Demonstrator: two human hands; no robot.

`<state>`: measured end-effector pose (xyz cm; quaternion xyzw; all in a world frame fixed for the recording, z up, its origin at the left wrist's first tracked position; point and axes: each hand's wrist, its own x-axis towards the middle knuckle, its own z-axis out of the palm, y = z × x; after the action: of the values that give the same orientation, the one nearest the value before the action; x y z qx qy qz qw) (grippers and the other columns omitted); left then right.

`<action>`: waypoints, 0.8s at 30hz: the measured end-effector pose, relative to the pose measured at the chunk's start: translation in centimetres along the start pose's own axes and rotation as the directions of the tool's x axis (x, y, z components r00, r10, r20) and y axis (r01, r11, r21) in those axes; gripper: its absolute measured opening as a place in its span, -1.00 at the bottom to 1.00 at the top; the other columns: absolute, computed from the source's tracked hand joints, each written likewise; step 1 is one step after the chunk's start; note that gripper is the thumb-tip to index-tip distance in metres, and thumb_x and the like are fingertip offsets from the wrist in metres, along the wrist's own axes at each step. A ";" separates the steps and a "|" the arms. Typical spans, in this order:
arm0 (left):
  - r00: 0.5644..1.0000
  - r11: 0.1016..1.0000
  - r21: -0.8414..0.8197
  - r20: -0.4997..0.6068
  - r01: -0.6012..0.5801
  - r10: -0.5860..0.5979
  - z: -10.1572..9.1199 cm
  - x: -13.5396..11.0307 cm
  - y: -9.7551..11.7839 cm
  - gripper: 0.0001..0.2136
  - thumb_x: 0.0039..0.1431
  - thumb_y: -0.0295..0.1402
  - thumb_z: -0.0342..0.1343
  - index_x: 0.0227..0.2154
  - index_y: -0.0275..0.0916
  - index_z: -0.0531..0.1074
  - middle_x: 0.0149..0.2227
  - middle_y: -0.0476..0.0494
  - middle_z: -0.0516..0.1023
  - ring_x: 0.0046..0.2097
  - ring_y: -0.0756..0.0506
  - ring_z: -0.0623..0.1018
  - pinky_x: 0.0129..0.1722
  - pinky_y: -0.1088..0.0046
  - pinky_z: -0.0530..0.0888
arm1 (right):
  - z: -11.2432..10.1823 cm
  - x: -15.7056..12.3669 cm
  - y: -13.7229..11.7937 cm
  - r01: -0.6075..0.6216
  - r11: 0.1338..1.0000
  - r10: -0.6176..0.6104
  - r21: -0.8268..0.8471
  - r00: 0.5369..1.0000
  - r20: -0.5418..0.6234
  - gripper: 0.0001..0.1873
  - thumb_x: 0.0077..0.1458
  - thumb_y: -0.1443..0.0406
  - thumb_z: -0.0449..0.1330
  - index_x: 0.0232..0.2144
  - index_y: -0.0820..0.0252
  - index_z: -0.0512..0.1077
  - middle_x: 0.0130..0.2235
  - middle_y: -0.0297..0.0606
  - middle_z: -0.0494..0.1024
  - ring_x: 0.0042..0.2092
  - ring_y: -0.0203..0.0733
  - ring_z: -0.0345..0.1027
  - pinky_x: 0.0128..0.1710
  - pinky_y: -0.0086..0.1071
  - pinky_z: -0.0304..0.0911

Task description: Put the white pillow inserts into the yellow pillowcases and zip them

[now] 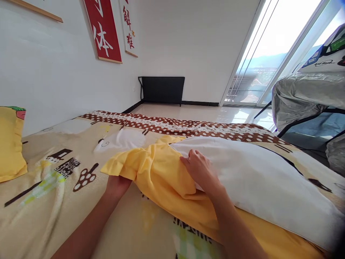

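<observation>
A white pillow [258, 183] lies on the bed, partly inside a yellow pillowcase [161, 172] bunched over its left end. My right hand [201, 171] rests on the pillow at the case's opening, fingers curled on the yellow fabric's edge. My left hand [117, 185] reaches under the bunched end of the case; its fingers are hidden beneath the cloth.
A beige patterned blanket [54, 187] with a brown dotted border [172, 126] covers the bed. A yellow pillow [10, 144] lies at the far left. A black low cabinet [163, 90] stands by the far wall. A covered rack [304, 97] stands at right near the window.
</observation>
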<state>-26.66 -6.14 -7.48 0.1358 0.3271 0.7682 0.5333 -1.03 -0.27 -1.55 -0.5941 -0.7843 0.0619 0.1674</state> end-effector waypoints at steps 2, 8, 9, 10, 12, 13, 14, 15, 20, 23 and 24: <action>0.999 1.000 0.006 -0.034 -0.003 0.003 -0.1 0.1 -0.1 -0.79 0.19 -0.41 -0.01 -0.14 -0.15 0.43 -0.19 -0.10 0.57 -0.20 -0.12 0.57 -0.23 0.38 0.55 | 0.7 0.4 -0.1 0.002 0.999 -0.008 0.047 0.992 0.122 -0.65 0.21 0.10 -0.03 -0.52 0.17 0.25 -0.40 -0.15 0.44 -0.37 -0.15 0.31 -0.43 -0.36 -0.01; 0.995 0.996 -0.074 -0.081 0.056 -0.062 0.0 0.4 0.5 -0.80 0.23 -0.44 -0.11 -0.25 -0.18 0.42 -0.32 -0.08 0.56 -0.29 -0.10 0.57 -0.30 0.38 0.55 | 2.0 -0.5 -1.6 0.072 0.761 -0.339 0.645 0.892 0.300 -0.83 0.11 0.18 0.07 -0.39 0.16 0.30 -0.38 -0.33 0.45 -0.37 -0.27 0.29 -0.43 -0.44 0.15; 0.995 0.995 -0.081 -0.082 0.052 -0.059 0.1 0.5 0.7 -0.80 0.23 -0.43 -0.11 -0.24 -0.19 0.42 -0.33 -0.08 0.56 -0.30 -0.11 0.57 -0.31 0.38 0.54 | 1.9 -0.7 -1.7 0.042 0.685 -0.378 0.727 0.874 0.305 -0.82 0.11 0.17 0.08 -0.29 0.16 0.32 -0.31 -0.32 0.47 -0.32 -0.26 0.32 -0.39 -0.44 0.20; 0.995 0.995 -0.088 -0.084 0.045 -0.052 0.2 0.7 1.1 -0.80 0.24 -0.42 -0.11 -0.24 -0.20 0.42 -0.33 -0.09 0.56 -0.30 -0.11 0.56 -0.31 0.37 0.54 | 1.8 -0.8 -1.6 0.024 0.640 -0.407 0.768 0.858 0.313 -0.77 0.10 0.17 0.09 -0.21 0.15 0.33 -0.24 -0.30 0.48 -0.26 -0.24 0.34 -0.35 -0.43 0.23; 0.995 0.995 -0.093 -0.093 0.019 -0.028 0.1 1.3 2.0 -0.80 0.25 -0.39 -0.11 -0.23 -0.21 0.42 -0.35 -0.10 0.56 -0.30 -0.12 0.56 -0.31 0.36 0.54 | 1.5 -0.8 -1.3 0.045 0.678 -0.438 0.734 0.826 0.354 -0.69 0.04 0.17 0.15 -0.15 0.14 0.35 -0.18 -0.28 0.49 -0.22 -0.19 0.35 -0.32 -0.41 0.25; 0.995 0.995 -0.095 -0.102 0.003 -0.013 0.0 1.7 2.6 -0.79 0.25 -0.38 -0.12 -0.23 -0.21 0.42 -0.36 -0.09 0.56 -0.30 -0.11 0.56 -0.30 0.36 0.54 | 1.3 -0.7 -1.0 0.076 0.740 -0.438 0.669 0.809 0.393 -0.69 0.00 0.19 0.18 -0.17 0.14 0.38 -0.20 -0.28 0.49 -0.24 -0.18 0.34 -0.34 -0.41 0.24; 0.993 0.995 -0.098 -0.118 -0.017 0.005 -0.2 2.0 3.2 -0.78 0.26 -0.37 -0.14 -0.24 -0.21 0.42 -0.37 -0.08 0.57 -0.31 -0.11 0.56 -0.30 0.37 0.54 | 1.1 -0.4 -0.7 0.109 0.801 -0.424 0.589 0.798 0.429 -0.73 -0.04 0.21 0.20 -0.23 0.15 0.41 -0.24 -0.29 0.50 -0.27 -0.19 0.33 -0.37 -0.42 0.22; 0.992 0.995 -0.099 -0.126 -0.025 0.012 -0.5 2.4 3.8 -0.77 0.27 -0.35 -0.15 -0.24 -0.21 0.42 -0.38 -0.08 0.57 -0.32 -0.10 0.56 -0.29 0.38 0.54 | 0.9 -0.2 -0.2 0.132 0.845 -0.403 0.518 0.795 0.454 -0.79 -0.06 0.24 0.20 -0.31 0.17 0.43 -0.30 -0.30 0.50 -0.32 -0.21 0.31 -0.40 -0.43 0.18; 0.989 0.997 -0.059 -0.142 -0.051 0.042 -1.8 3.8 5.8 -0.74 0.27 -0.30 -0.18 -0.22 -0.19 0.42 -0.30 -0.14 0.59 -0.30 -0.15 0.57 -0.29 0.33 0.55 | -1.2 0.7 3.9 0.083 0.848 -0.355 0.524 0.823 0.444 -0.82 0.00 0.21 0.13 -0.52 0.22 0.37 -0.51 -0.38 0.39 -0.48 -0.36 0.14 -0.53 -0.48 0.02; 0.986 0.992 -0.085 -0.146 -0.088 0.075 -2.1 4.0 5.8 -0.71 0.29 -0.31 -0.23 -0.24 -0.15 0.42 -0.29 -0.09 0.59 -0.29 -0.13 0.57 -0.27 0.38 0.54 | -2.7 0.7 6.2 0.021 0.847 -0.245 0.532 0.902 0.355 -0.69 -0.01 0.10 0.13 -0.59 0.21 0.26 -0.58 -0.42 0.27 -0.53 -0.38 0.03 -0.57 -0.47 -0.06; 0.988 0.991 -0.093 -0.130 -0.096 0.084 -2.3 4.0 5.8 -0.71 0.28 -0.31 -0.23 -0.23 -0.14 0.42 -0.28 -0.08 0.59 -0.27 -0.13 0.57 -0.25 0.38 0.54 | -3.1 0.7 6.4 0.005 0.858 -0.196 0.514 0.928 0.318 -0.69 -0.01 0.09 0.12 -0.58 0.20 0.26 -0.58 -0.41 0.27 -0.53 -0.38 0.03 -0.57 -0.46 -0.06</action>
<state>-33.76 -4.60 -5.99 0.0752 0.3153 0.8138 0.4824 5.72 1.92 -0.45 -0.4655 -0.7883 0.3630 0.1736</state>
